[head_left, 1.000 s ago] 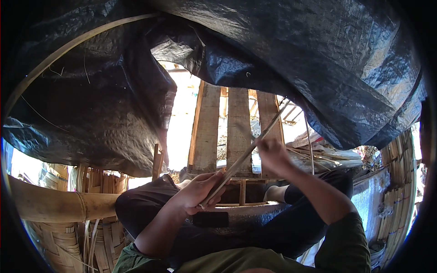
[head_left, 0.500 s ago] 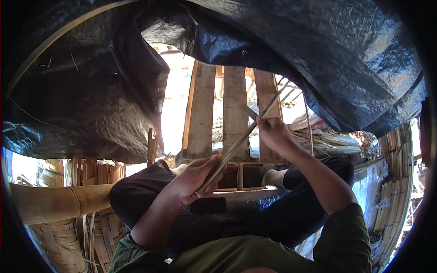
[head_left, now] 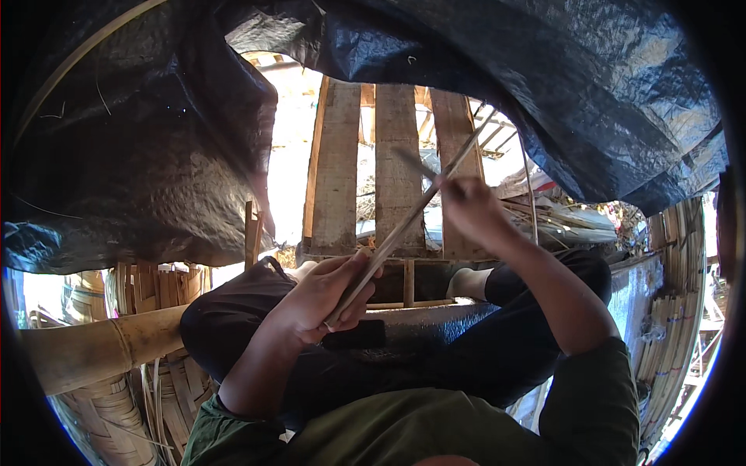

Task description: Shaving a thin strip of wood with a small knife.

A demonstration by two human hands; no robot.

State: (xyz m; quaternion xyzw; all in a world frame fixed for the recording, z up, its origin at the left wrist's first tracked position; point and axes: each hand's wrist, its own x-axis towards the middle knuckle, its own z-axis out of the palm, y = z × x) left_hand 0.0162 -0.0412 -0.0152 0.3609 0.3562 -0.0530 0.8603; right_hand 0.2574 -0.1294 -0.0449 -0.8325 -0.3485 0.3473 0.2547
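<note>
A long, thin bamboo strip (head_left: 404, 225) slants from lower left to upper right in front of me. Its lower end is gripped by my left hand (head_left: 330, 291), with the fingers wrapped round it and the thumb along the top. My right hand (head_left: 472, 208), blurred by motion, is closed on what looks like a knife; the handle is hidden in the fist. The dark, narrow blade (head_left: 416, 165) points up and left, crossing close to the strip. Whether it touches the strip is hard to tell.
Wooden planks (head_left: 398, 171) stretch away ahead. Dark plastic sheeting (head_left: 155, 155) hangs left and overhead. A thick bamboo pole (head_left: 101, 346) lies by my left knee, above woven baskets (head_left: 105, 415). Bundled bamboo strips (head_left: 672, 334) stand at right; more strips (head_left: 563, 225) lie beyond my right knee.
The view has shifted slightly, so the scene sits higher. My right hand has moved a little away along the strip with the blade, now more blurred. My left hand keeps its hold.
</note>
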